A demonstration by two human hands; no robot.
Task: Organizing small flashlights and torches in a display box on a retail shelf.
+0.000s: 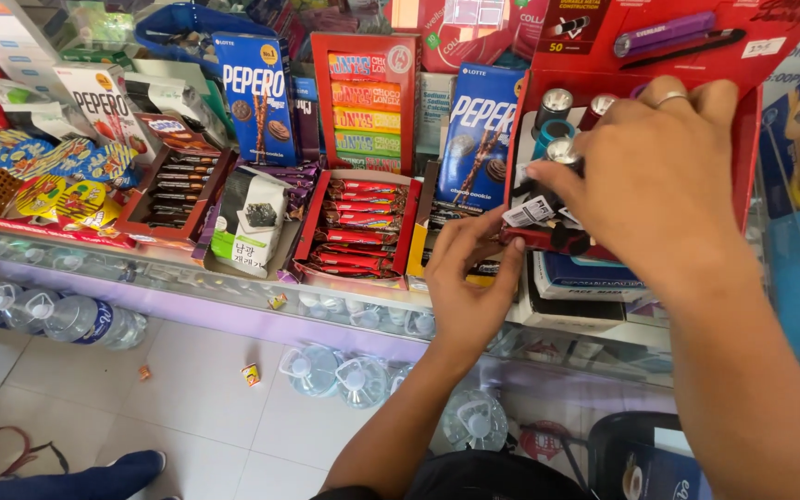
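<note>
A red cardboard display box (747,139) of small flashlights stands on the glass counter at the right. My right hand (655,176), with a ring on one finger, reaches into it and pinches a silver-headed flashlight (562,153) with a white tag. My left hand (465,273) grips the lower front edge of the red display box from below. Other flashlights (556,100) stand upright in the box behind.
Red trays of chocolate bars (356,227), blue biscuit-stick boxes (256,93), and candy packs (57,176) crowd the glass counter (233,287). Water bottles (76,319) lie on the white tile floor below. A shoe (131,466) shows at the bottom left.
</note>
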